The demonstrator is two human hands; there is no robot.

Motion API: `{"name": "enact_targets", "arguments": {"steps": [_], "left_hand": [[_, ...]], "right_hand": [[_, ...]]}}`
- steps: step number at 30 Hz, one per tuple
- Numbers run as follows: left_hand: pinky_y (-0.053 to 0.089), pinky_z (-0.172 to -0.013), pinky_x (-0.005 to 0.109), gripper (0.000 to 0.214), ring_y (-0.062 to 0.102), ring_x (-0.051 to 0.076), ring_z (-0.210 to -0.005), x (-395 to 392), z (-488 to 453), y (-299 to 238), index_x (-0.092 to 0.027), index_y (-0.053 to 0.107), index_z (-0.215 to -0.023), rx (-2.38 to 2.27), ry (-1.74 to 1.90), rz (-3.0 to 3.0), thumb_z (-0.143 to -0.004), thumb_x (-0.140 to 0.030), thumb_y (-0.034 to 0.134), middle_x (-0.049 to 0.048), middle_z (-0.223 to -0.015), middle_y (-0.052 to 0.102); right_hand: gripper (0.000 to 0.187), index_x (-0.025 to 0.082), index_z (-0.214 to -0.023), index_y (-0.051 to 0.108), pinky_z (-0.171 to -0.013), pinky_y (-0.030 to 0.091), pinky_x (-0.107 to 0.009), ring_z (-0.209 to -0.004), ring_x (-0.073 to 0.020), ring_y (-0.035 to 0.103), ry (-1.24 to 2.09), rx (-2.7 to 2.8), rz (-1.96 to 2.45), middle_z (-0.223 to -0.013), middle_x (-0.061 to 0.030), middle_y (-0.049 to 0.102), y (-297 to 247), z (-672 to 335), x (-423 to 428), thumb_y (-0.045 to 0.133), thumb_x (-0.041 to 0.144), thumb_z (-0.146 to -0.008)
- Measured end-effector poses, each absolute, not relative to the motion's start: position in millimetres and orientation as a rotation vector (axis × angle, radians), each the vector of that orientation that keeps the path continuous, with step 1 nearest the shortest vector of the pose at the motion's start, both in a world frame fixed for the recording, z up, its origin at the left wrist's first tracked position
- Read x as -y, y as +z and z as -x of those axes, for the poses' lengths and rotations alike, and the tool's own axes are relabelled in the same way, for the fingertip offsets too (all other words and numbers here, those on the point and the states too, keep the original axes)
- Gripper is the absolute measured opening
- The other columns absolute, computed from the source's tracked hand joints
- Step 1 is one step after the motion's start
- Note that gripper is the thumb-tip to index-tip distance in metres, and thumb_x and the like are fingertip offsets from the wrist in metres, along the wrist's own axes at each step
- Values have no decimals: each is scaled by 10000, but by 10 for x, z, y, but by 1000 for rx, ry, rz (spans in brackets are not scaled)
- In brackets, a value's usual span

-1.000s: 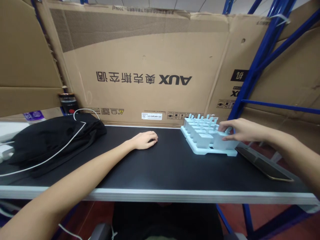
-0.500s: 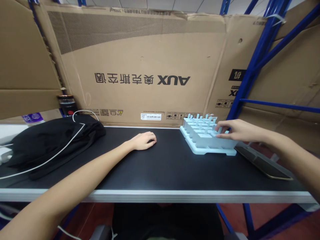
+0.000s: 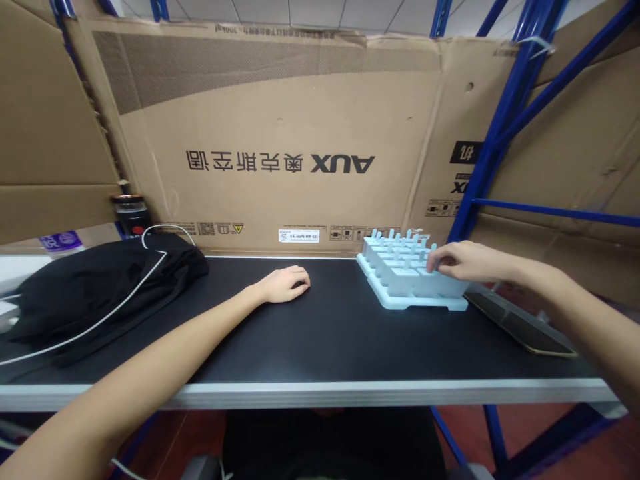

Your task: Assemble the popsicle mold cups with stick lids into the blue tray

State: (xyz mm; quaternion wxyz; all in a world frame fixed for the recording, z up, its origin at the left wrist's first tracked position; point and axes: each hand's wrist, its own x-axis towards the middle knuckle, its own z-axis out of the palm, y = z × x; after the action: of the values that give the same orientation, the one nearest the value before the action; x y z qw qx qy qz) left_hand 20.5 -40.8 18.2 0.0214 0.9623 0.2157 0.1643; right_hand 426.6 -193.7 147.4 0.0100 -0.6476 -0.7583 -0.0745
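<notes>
A light blue ice pop mold with several upright stick handles stands on the right part of the black table. At its near right corner my right hand pinches one of the handles between thumb and fingers, which largely hide it. The pinched handle's lid still looks seated in the mold. My left hand rests on the table to the left of the mold, apart from it. Its fingers are loosely bent, the thumb stands apart from them, and I see nothing held.
Right of the mold lies a dark flat phone-like object beside clear plastic. A black cloth bag with a white cable lies on the left, a dark jar behind it. Cardboard and a blue rack post border the table.
My right hand's thumb and fingers have closed together on the handle at the mold's near right corner. My left hand stays in place on the table. The view has shifted slightly.
</notes>
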Motion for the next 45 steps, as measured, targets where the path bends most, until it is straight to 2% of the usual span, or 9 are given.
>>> {"name": "enact_targets", "arguments": {"steps": [4,8,15,18,21,28,32,39,45], "left_hand": [[477,-888,314,213,587,197,-1063,408,-205,178,-254,603,-1016,-664,508,-2982,-963,-342,417,22,-1106,632],[476,-896,316,221,583,198,-1066,411,-205,178,-254,607,-1018,-659,510,-2986,-963,-342,412,23,-1101,631],[477,-890,321,221,585,202,-1056,405,-210,175,-249,609,-1016,-652,514,-2982,-959,-341,417,31,-1092,631],[478,-886,319,221,584,201,-1056,407,-208,178,-252,608,-1017,-660,511,-2975,-959,-342,415,27,-1091,631],[477,-893,318,228,583,199,-1060,412,-208,181,-250,608,-1020,-659,504,-2978,-962,-345,409,27,-1094,631],[494,-837,321,270,580,213,-1092,442,-214,203,-260,612,-1036,-715,473,-2960,-971,-401,391,31,-1126,635],[486,-907,371,317,594,216,-1088,461,-199,213,-272,553,-1155,-724,510,-2833,-975,-480,397,36,-1149,638],[481,-961,462,832,517,281,-1248,347,-157,114,-299,259,-1449,-518,645,-2542,-786,-501,719,135,-1418,475],[407,-1054,550,1125,382,349,-1388,302,-182,85,-293,67,-1524,-429,790,-2338,-696,-428,817,205,-1537,305]], "right_hand": [[282,247,-923,717,-664,425,-299,-745,-211,634,-153,2406,2118,-811,-30,709,1487,-4210,1996,484,247,-764],[266,226,-978,677,-762,477,-332,-868,-237,649,-161,2441,1791,-947,-56,714,1350,-4337,1973,503,354,-822],[480,198,-1046,644,-986,451,-467,-1103,-329,600,-401,1901,1800,-1130,-134,679,1038,-4700,1929,428,593,-878],[581,194,-1242,561,-993,466,-446,-1156,-323,599,-186,1817,1908,-1248,-132,646,915,-4791,1943,365,625,-905],[666,204,-1385,421,-993,476,-429,-1217,-318,573,-87,1829,1913,-1340,-140,594,828,-4805,1966,419,646,-887],[734,186,-1404,353,-1042,435,-444,-1283,-323,518,-51,1880,1839,-1377,-186,547,785,-4586,1984,455,676,-867],[771,199,-1429,295,-1037,443,-453,-1293,-333,511,-52,1877,1770,-1366,-179,558,756,-4371,1964,471,689,-860],[871,185,-1449,206,-1033,429,-488,-1276,-349,525,15,1811,1735,-1343,-221,548,684,-3669,1865,489,727,-829],[829,210,-1451,166,-1022,415,-501,-1200,-329,568,208,1830,1550,-1337,-213,537,701,-3055,1516,454,709,-855]]}}
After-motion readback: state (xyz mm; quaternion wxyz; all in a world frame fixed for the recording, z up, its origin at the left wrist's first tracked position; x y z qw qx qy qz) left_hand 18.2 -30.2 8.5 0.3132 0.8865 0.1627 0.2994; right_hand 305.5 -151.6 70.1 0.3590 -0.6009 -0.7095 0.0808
